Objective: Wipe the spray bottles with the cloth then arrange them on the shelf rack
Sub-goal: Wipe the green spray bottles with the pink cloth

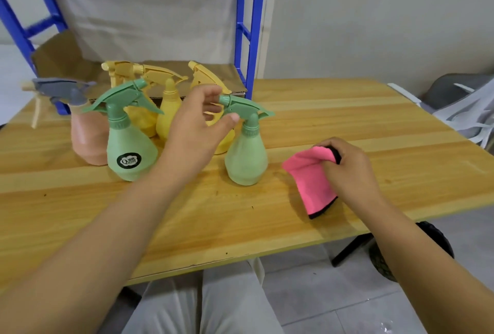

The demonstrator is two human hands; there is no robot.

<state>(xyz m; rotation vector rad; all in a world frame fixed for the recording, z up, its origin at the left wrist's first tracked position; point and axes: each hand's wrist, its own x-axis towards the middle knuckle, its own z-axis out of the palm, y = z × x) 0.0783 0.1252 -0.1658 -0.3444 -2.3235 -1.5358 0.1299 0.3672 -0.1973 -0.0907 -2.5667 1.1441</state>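
Note:
Several spray bottles stand on the wooden table (347,119). A green bottle with a black label (129,149) is at the front left, and a second green bottle (247,157) stands right of it. My left hand (197,127) hovers open between them, thumb close to the second bottle's trigger head, holding nothing. Behind are yellow bottles (168,114) and a pink bottle with a grey head (87,135). My right hand (350,170) grips a pink cloth with black edging (310,181) that rests on the table.
A blue metal shelf rack (247,31) stands behind the table, with brown cardboard (213,74) on its lower shelf. A grey chair with white straps (459,106) is at the right. My legs and a black table leg show below the front edge.

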